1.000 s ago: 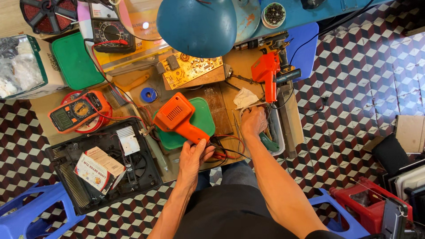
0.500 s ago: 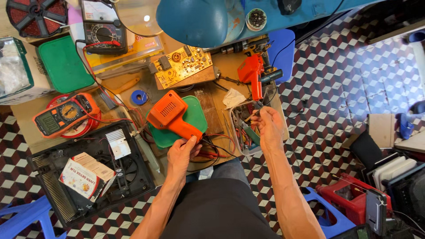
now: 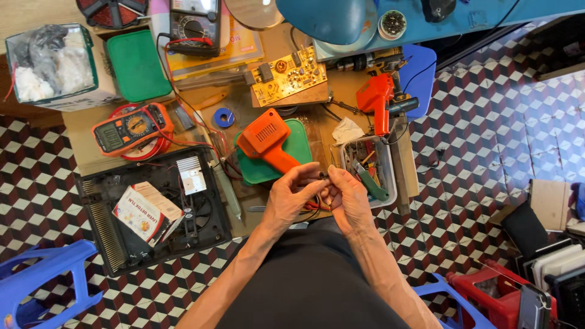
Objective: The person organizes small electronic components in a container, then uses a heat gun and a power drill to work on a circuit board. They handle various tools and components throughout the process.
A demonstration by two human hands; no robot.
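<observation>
Above the cluttered bench (image 3: 85, 155), I see my left hand (image 3: 291, 198) and right hand (image 3: 346, 198) meet, fingers pinched narrow on a small dark part (image 3: 323, 176) held just beside the orange soldering gun (image 3: 268, 143). I judge this the fitting step; next calls for steady, fine fingertip alignment.
</observation>
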